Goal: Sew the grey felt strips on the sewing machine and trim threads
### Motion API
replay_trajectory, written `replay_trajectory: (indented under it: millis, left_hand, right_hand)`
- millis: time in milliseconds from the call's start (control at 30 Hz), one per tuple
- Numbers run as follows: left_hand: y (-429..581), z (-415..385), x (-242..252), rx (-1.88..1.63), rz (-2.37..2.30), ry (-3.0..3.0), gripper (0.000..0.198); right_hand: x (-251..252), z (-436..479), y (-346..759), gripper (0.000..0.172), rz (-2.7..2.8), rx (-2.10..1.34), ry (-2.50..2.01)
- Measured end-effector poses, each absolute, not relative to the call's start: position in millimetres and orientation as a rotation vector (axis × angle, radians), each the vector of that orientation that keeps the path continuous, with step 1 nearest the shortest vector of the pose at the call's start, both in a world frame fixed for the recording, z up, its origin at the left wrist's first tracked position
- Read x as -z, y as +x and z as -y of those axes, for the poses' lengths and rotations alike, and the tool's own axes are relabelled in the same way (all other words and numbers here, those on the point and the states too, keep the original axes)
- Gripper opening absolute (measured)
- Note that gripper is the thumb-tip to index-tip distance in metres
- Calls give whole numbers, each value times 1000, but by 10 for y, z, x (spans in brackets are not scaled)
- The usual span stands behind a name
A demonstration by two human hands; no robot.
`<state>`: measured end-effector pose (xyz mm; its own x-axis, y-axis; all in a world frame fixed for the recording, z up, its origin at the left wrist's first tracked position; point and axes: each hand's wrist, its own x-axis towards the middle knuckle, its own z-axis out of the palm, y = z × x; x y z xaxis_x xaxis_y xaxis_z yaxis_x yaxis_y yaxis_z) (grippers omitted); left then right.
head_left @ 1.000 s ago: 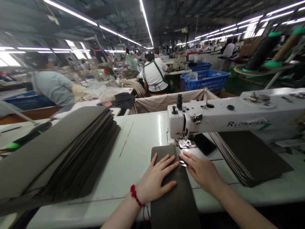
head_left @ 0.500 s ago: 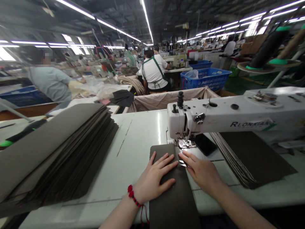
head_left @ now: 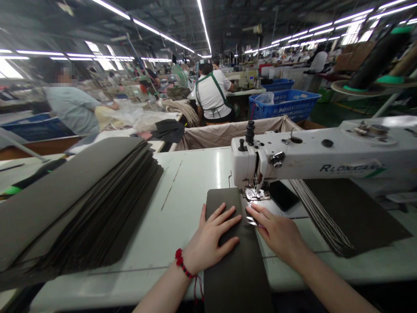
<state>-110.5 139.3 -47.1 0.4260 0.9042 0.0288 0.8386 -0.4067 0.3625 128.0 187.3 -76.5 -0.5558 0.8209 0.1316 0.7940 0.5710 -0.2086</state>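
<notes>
left hand [head_left: 215, 234] flat on dark fabric strip [head_left: 236, 278], right hand [head_left: 276, 230] open beside it

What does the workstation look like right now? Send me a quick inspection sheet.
surface: white sewing table, with thin dark scuffs.
job's things: dark material strip leading to the presser foot of the white RLONXIANG sewing machine.
clutter: black smartphone beside the presser foot; dark panel stacks at left and right.
grippers: left hand flat on the strip; right hand at the strip's right edge, not gripping.
cables: nothing seen.
surroundings: co-worker in a green apron; blue crate; thread cone.
</notes>
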Motion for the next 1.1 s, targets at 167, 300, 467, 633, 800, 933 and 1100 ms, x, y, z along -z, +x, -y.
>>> replay_trajectory:
  millis: [167,300,467,633,800,933,1100]
  left_hand:
    - [-1109,-1392,480,-345,-1521,2395,53]
    - [-1110,-1391,480,-346,-1517,2400,53]
    - [-1110,-1390,489,-309,-1530,2389,52]
    - [-1111,-1394,503,-307,-1540,2380,51]
    - [-1114,-1401,508,-295,-1543,2380,51]
    - [-1109,-1396,501,-304,-1542,2384,50]
    - [-1106,-1391,512,-337,-1545,2389,50]
  right_hand:
    - [770,-1876,1282,56,2585,-187,-1355]
    - [771,-1873,1275,55,2589,-192,-1361]
    - [756,-1866,1270,53,2586,-207,-1357]
    - [773,-1868,1280,53,2580,-200,-1356]
    - [797,-1870,1284,53,2576,-195,-1354]
    - [805,-1869,1286,54,2583,-182,-1359]
    - [795,-1870,1284,53,2592,-188,-1353]
